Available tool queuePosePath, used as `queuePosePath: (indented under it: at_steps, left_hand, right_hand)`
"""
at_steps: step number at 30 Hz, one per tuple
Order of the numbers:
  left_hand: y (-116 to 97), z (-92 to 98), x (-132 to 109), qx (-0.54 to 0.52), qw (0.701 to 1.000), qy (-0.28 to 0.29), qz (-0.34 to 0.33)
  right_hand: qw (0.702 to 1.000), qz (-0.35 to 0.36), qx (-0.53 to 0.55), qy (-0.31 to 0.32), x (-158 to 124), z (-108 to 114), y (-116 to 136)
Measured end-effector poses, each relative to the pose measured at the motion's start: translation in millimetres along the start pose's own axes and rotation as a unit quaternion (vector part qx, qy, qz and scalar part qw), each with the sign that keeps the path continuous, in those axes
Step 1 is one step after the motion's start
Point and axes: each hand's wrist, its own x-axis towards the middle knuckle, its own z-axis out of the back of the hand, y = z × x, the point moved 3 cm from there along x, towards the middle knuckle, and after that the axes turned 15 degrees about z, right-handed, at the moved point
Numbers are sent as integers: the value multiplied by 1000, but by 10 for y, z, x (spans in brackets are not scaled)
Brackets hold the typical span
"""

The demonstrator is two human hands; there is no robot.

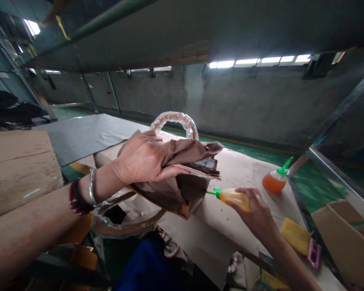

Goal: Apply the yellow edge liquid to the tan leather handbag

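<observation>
Our left hand (142,155) pinches brown cloth (194,151) on the bag (197,190), mid-frame; we judge it light, floppy, best held by its edge. Our right hand (253,206) curls round the bottle (234,197), right of centre: probably soft, squeezable.

- One camera, worn on the person's head, looks forward and down onto the counter (236,165).
- It sits close above the work: the left hand (142,157) looms large near the middle, the right hand (255,204) smaller at the right.
- The person's blue clothing (145,264) shows at the bottom edge.
- The wide view reaches past the counter to the grey wall (245,105), with a dark overhead panel (200,32) across the top.
</observation>
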Motion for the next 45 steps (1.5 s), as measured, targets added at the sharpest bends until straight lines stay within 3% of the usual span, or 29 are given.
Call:
queuePosePath:
  at_steps: [4, 9, 16, 24, 34, 45]
  left_hand:
    - [-12, 67, -79, 43, 998, -42, -26]
    - [-26, 65, -213, -6, 998, -49, -33]
    - [-64, 49, -436, -71, 991, -108, -32]
    - [-44, -47, -584, -134, 990, -50, 8]
    - [-48, -42, -636, -133, 990, -45, 3]
    - [-82, -146, -795, -171, 984, -23, 41]
  right_hand:
    - [999, -27, 34, 14, -107, -80, 34]
    - [994, -84, 71, 24, -198, -64, 75]
    - [983, -159, 88, 20, -189, -53, 94]
    - [975, -180, 121, 43, -186, 4, 210]
    - [974, -187, 120, 37, -210, -13, 171]
    - [971, -159, 167, 54, -315, 44, 412]
